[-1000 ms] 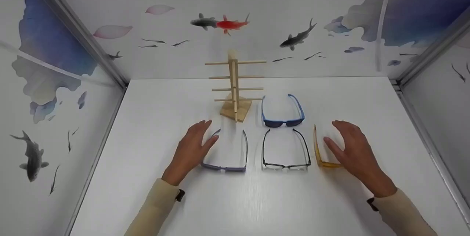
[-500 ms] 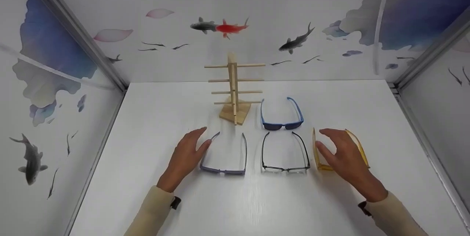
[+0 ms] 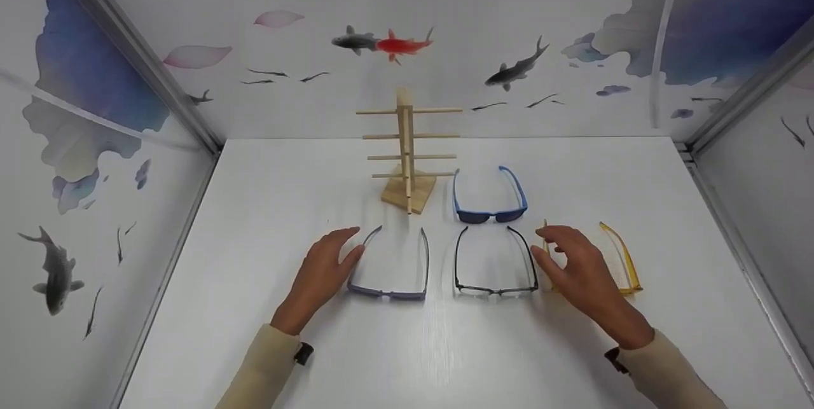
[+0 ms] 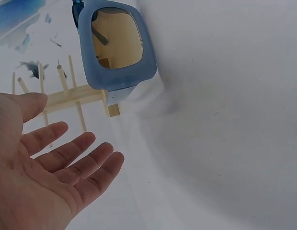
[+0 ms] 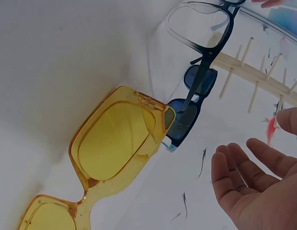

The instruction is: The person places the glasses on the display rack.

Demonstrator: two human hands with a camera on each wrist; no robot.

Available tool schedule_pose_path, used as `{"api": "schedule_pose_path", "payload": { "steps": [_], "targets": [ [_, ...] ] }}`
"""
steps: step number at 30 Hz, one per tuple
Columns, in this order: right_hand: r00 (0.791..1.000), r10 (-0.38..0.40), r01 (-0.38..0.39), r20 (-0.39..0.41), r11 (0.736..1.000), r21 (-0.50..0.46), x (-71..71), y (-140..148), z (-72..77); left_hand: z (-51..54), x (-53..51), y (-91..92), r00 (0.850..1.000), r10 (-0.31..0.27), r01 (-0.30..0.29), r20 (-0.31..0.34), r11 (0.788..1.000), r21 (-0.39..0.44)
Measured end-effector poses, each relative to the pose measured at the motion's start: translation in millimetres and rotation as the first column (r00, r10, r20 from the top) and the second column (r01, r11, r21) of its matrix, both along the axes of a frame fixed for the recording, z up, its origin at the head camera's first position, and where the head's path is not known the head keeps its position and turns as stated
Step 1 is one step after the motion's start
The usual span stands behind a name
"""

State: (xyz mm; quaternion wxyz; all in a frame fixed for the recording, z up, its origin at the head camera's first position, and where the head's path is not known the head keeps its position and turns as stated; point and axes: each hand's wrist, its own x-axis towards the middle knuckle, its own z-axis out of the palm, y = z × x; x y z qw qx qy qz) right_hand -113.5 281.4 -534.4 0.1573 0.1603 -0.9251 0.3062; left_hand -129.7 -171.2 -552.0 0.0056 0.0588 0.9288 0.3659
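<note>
My left hand hovers beside the left temple of the grey-blue glasses, fingers spread and holding nothing. In the left wrist view these glasses show a blue-rimmed lens above the fingers. On the other side, my right hand hangs over the yellow glasses, covering part of their frame. Its fingers bend loosely with nothing between them, and the fingertips point toward the black-framed glasses. The right wrist view shows the yellow lens apart from that hand.
A wooden display stand with several pairs of pegs stands at the back middle. Blue sunglasses lie to its right, behind the black-framed pair. All glasses have unfolded temples. Printed walls enclose the white table.
My right hand has moved left across the yellow glasses, uncovering their right temple. The left hand has drawn slightly left and toward me. The glasses stay where they were.
</note>
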Motion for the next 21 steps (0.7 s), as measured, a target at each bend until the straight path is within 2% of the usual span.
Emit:
{"api": "schedule_pose_path", "payload": {
  "steps": [8,21],
  "targets": [
    [0.998,0.042,-0.040,0.045,0.999,-0.036,5.4,-13.8,-5.0,-7.9,8.4,-1.7,0.999,0.015,-0.017,0.041,0.999,0.037],
    [0.990,0.096,-0.090,0.101,0.994,-0.069,8.1,-37.3,-4.3,-17.2,20.2,-14.6,1.000,0.004,-0.008,0.029,0.994,0.112]
  ]
}}
